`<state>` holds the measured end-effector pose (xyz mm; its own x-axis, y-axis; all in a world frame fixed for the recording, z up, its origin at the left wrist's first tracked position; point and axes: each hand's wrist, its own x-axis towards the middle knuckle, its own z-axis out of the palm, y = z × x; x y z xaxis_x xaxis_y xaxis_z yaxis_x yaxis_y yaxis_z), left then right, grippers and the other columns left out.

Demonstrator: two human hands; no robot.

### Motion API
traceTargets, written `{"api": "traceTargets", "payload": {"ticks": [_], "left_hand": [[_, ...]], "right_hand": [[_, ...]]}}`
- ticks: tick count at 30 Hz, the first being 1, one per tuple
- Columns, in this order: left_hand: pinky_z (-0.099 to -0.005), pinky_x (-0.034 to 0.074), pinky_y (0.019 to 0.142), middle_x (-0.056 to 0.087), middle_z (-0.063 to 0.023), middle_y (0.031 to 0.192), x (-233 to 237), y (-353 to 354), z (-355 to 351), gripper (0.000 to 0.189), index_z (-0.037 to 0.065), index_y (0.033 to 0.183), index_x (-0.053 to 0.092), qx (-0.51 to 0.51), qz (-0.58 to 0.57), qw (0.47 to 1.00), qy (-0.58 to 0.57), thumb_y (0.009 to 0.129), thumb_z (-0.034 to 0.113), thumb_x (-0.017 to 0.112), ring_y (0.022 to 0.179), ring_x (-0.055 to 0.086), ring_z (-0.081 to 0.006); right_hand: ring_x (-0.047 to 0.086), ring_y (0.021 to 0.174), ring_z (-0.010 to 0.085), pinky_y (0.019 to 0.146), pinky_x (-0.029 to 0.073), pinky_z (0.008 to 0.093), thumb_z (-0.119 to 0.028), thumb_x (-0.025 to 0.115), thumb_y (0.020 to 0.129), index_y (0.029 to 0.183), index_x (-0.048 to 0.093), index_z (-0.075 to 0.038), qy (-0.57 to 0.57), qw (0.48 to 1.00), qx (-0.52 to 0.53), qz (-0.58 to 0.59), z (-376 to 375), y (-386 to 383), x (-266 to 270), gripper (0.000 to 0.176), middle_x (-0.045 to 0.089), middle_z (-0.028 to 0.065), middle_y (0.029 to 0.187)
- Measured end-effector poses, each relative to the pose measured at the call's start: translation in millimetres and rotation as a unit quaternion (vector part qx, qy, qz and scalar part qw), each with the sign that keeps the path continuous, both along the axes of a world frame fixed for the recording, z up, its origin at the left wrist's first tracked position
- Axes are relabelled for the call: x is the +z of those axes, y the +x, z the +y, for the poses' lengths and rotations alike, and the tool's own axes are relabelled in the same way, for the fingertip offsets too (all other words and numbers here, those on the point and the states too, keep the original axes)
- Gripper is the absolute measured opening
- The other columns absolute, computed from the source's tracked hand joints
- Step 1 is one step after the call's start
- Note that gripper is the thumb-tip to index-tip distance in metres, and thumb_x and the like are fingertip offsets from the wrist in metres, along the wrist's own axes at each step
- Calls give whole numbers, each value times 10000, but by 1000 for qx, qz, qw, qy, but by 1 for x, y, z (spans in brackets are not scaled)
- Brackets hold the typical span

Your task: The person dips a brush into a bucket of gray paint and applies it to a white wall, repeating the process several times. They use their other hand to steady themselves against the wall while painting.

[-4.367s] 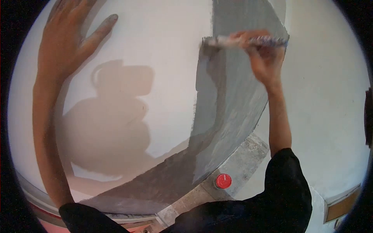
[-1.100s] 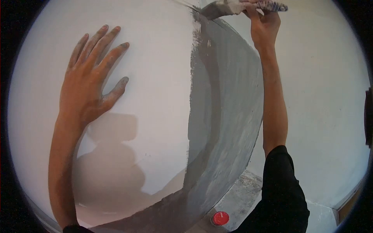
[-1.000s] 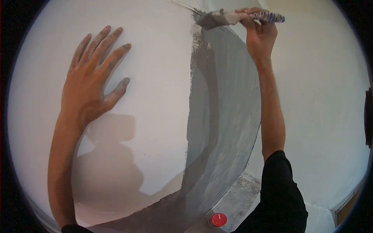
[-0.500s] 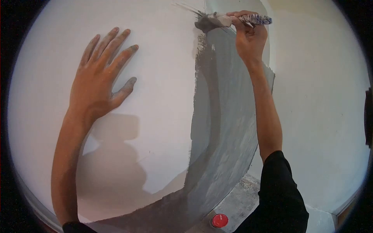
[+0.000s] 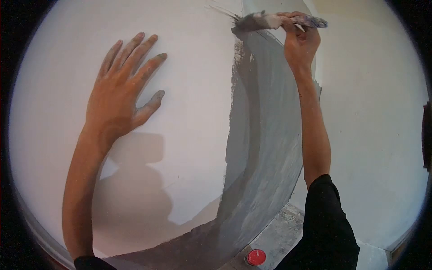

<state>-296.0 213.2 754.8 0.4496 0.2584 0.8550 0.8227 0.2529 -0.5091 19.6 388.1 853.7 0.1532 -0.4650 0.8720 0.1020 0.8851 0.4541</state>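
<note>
My right hand (image 5: 302, 38) is closed around the handle of a paintbrush (image 5: 270, 21) near the top of the wall. The brush lies roughly level, its dark, paint-loaded bristles pointing left and against the wall at the upper edge of the grey band. That grey paint (image 5: 274, 103) runs down the wall and curves left along the bottom. On the white wall (image 5: 193, 112) to the left, my left hand (image 5: 119, 85) rests flat with fingers spread and holds nothing. Grey smears mark its thumb and fingertips.
A container with a red top (image 5: 256, 257) stands on the stained floor (image 5: 281, 227) below the grey paint. At the right, a pale wall (image 5: 373, 135) meets the painted one in a corner. Thin dark streaks reach up and left from the bristles.
My right hand and the brush have shifted slightly right in the view, and the brush is blurred by motion. The whole view has moved a little; my left hand stays flat on the wall.
</note>
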Motion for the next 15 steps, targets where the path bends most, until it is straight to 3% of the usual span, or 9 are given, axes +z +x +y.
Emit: {"api": "traceTargets", "payload": {"ticks": [1, 8, 11, 12, 15], "left_hand": [[-461, 167, 1229, 307, -4, 1572, 0, -1, 1, 636, 274, 1399, 470, 0, 1, 1000, 2, 810, 277, 709, 1462, 248, -212], [-464, 173, 1228, 310, 4, 1570, -1, -1, 3, 632, 277, 1398, 471, 0, -4, 1000, 6, 813, 283, 707, 1461, 249, -207], [-465, 175, 1229, 311, 4, 1570, -1, 0, 3, 627, 278, 1397, 470, 4, -1, 1000, 8, 815, 280, 703, 1461, 250, -206], [-465, 174, 1228, 311, 3, 1569, 0, -1, 2, 626, 279, 1397, 470, 3, 2, 1000, 6, 816, 278, 701, 1461, 250, -206], [-465, 174, 1228, 313, 3, 1569, -2, 0, 3, 623, 281, 1398, 469, -1, -1, 1000, 8, 818, 274, 697, 1461, 250, -206]], "right_hand": [[680, 920, 192, 819, 569, 295, 39, 596, 929, 1010, 594, 23, 1, 999, 45, -17, -6, -3, 2, 82, 698, 156, 996], [675, 931, 190, 847, 555, 297, 32, 586, 937, 1031, 583, 33, 29, 999, -2, -14, 9, 7, 8, 93, 693, 146, 991], [674, 932, 185, 846, 558, 299, 23, 581, 944, 1035, 583, 34, -12, 999, -45, -13, 15, 18, -2, 92, 691, 140, 994], [691, 872, 137, 737, 568, 272, -55, 646, 928, 987, 642, -21, 9, 1000, -2, 14, 21, 20, -1, 67, 725, 99, 949], [687, 869, 138, 743, 570, 279, -51, 636, 934, 992, 635, -17, -38, 999, -4, 12, 34, 20, -16, 67, 722, 98, 939]]}}
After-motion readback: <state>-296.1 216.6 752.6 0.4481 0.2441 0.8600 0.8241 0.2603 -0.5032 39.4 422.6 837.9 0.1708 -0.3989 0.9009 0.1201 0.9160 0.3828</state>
